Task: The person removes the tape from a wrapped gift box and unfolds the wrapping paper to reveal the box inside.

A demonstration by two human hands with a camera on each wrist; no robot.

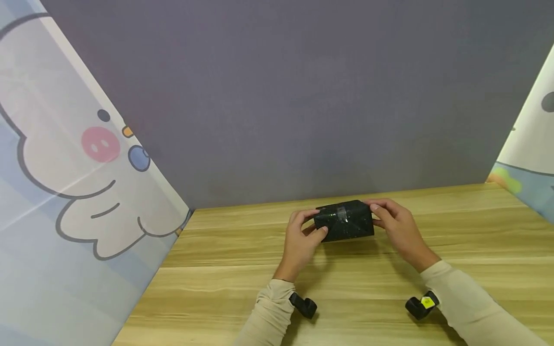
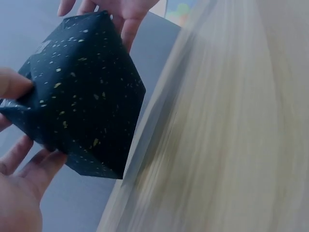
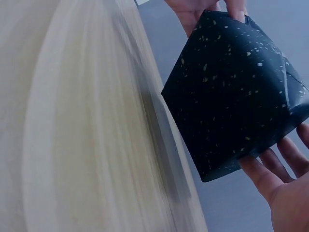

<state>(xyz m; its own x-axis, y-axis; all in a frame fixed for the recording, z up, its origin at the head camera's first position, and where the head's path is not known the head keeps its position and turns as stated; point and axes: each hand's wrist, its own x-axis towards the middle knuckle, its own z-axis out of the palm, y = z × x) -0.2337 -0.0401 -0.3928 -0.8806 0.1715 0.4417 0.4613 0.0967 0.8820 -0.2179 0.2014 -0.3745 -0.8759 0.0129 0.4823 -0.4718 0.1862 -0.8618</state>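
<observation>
A box-shaped parcel wrapped in black paper with gold and white flecks [image 1: 346, 226] is held between my two hands. A strip of clear tape [image 1: 342, 214] shines on its upper face. My left hand [image 1: 300, 239] pinches the parcel's left end, thumb on the near side and fingers at the top and behind. On the right end, my right hand [image 1: 399, 229] grips with its thumb and fingers. Both wrist views show the parcel's [image 2: 96, 96] flecked side, with fingertips at its two ends. In the right wrist view the parcel [image 3: 231, 96] appears raised off the table.
A wood-grain table [image 1: 225, 288] lies under the hands. Behind it rises a plain grey panel [image 1: 303, 96]. Cartoon-printed sheets stand at the left [image 1: 65, 168] and right [image 1: 532, 129]. Each wrist wears a black strap-on device, such as the left one [image 1: 304, 305].
</observation>
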